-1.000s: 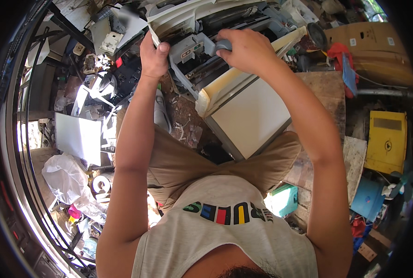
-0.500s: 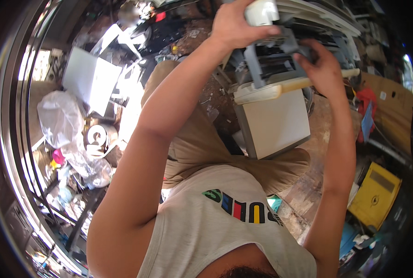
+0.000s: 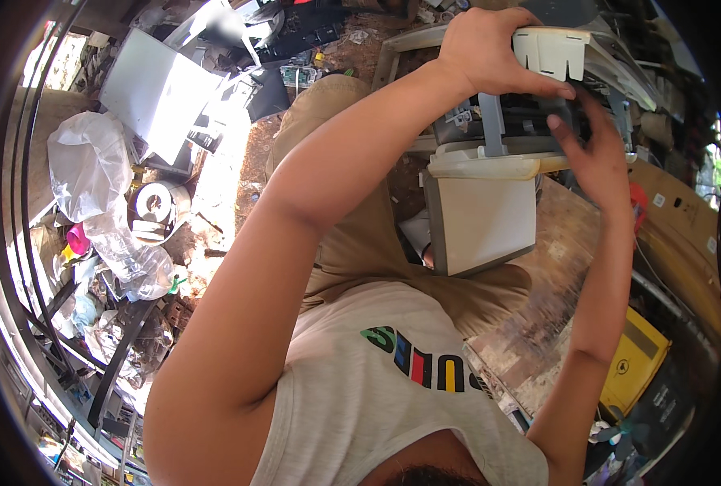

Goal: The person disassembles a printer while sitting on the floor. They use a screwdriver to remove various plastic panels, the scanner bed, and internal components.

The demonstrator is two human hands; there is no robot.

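A printer-like machine with a cream and grey plastic casing (image 3: 490, 168) stands in front of me, its insides exposed. A pale flat panel (image 3: 487, 223) hangs from its near side, close to my folded leg. Reaching over the top, my left hand (image 3: 490, 55) is closed around a white slotted plastic piece (image 3: 548, 53), thumb along its lower edge. My right hand (image 3: 601, 150) comes in from the right, thumb and fingers closed around a dark grey plastic part beside the left thumb; the fingers partly hide that part. A grey upright bracket (image 3: 492, 123) shows inside the machine.
To the left lie a white panel (image 3: 151, 93), a clear plastic bag (image 3: 91, 166) and a round container (image 3: 154, 209) with rolls in it. On the right are a brown cardboard sheet (image 3: 672, 206) and a yellow box (image 3: 634, 360). Loose scrap litters the ground.
Both hands have shifted right in the picture, the white piece with the left one. The machine also sits slightly further right, and the surroundings have shifted with the view.
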